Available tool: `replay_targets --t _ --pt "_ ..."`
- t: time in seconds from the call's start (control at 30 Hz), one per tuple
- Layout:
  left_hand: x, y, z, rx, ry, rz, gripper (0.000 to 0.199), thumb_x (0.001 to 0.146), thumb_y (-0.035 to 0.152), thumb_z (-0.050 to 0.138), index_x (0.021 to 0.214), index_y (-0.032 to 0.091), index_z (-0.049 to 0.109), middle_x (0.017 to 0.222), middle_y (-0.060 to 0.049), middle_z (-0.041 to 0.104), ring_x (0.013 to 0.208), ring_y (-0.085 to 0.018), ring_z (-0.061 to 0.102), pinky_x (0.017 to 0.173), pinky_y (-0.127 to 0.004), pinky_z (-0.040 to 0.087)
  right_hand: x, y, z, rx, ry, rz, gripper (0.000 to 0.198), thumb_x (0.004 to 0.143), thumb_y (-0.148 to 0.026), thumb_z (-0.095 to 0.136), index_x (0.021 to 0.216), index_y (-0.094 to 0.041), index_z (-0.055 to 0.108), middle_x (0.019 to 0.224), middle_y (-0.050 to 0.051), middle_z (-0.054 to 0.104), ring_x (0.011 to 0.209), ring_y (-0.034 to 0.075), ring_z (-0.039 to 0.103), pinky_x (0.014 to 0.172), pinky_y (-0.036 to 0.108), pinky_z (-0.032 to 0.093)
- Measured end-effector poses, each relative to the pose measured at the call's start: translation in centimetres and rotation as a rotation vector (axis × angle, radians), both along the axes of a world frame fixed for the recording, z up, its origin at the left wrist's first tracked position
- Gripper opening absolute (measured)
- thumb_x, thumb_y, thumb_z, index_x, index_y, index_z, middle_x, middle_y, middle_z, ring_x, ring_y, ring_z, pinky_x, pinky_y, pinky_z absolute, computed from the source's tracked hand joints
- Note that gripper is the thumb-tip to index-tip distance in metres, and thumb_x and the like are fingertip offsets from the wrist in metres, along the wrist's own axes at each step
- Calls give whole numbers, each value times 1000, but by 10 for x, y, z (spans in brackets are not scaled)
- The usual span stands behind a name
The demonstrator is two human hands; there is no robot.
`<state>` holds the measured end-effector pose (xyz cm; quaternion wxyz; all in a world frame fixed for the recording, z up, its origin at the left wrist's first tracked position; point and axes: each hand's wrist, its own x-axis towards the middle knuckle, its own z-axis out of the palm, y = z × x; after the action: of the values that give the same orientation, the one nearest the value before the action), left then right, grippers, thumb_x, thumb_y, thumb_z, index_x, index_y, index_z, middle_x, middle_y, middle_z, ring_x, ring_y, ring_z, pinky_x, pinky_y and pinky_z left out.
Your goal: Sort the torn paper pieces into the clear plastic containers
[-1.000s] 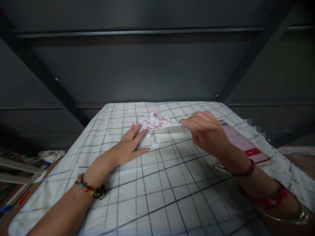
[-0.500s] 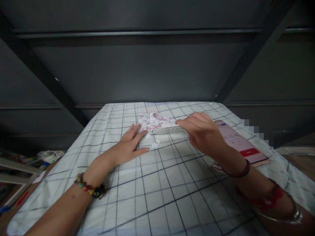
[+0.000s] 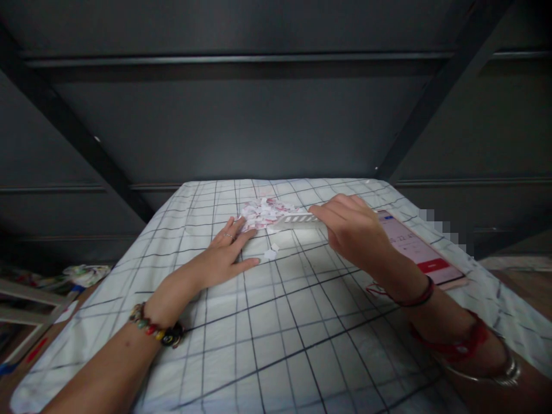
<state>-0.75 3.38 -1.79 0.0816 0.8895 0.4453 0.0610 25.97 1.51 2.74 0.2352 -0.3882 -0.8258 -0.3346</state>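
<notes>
A heap of torn paper scraps (image 3: pixel 263 211), white with pink and red print, lies toward the far side of the checked cloth. Flat on the cloth at the heap's left edge rests my left hand (image 3: pixel 226 250), open with fingers spread and fingertips touching the scraps. My right hand (image 3: pixel 351 230) pinches the right end of a thin white strip with slots along it (image 3: pixel 297 218). The strip stands at the near right side of the heap; its exact kind I cannot make out. A few loose scraps (image 3: pixel 271 253) lie just beyond my left thumb.
A phone (image 3: pixel 425 250) with a lit screen lies at the right, partly behind my right wrist, with a red cord (image 3: pixel 375 289) near it. Dark panels (image 3: pixel 259 126) rise behind the cloth-covered surface (image 3: pixel 267 345). A pale wooden frame (image 3: pixel 30 316) stands low at the left.
The white strip has tilted so its slots now face me more. My left hand stays almost in place, and the heap looks much the same.
</notes>
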Motion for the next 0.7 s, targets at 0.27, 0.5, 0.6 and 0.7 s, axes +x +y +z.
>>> replay_targets --t 0.27,0.5,0.6,0.7 --pt "0 0 -1 14 4 -2 70 87 63 30 138 15 30 150 -13 5 135 -35 -1 107 -48 14 3 -2 3 -36 -29 4 31 69 4 39 81 -16 61 68 4 58 69 17 45 63 29 31" --pt "0 1 -2 24 6 -2 70 87 63 31 139 17 29 151 -12 4 135 -35 -1 106 -50 15 6 -9 11 -104 1 97 29 68 4 40 76 -17 57 65 2 55 68 16 44 62 28 31" --pt "-1 2 -3 37 -2 -9 69 87 62 32 138 16 29 150 -13 5 135 -35 -1 106 -49 16 7 -8 11 -141 -2 117 28 68 4 39 76 -17 57 65 2 55 68 16 44 63 28 32" --pt "-1 1 -3 36 -15 -15 67 87 61 33 138 18 29 151 -12 5 135 -35 0 106 -50 15 8 -8 10 -129 42 119 28 70 3 39 76 -17 58 64 2 56 67 16 45 63 28 33"
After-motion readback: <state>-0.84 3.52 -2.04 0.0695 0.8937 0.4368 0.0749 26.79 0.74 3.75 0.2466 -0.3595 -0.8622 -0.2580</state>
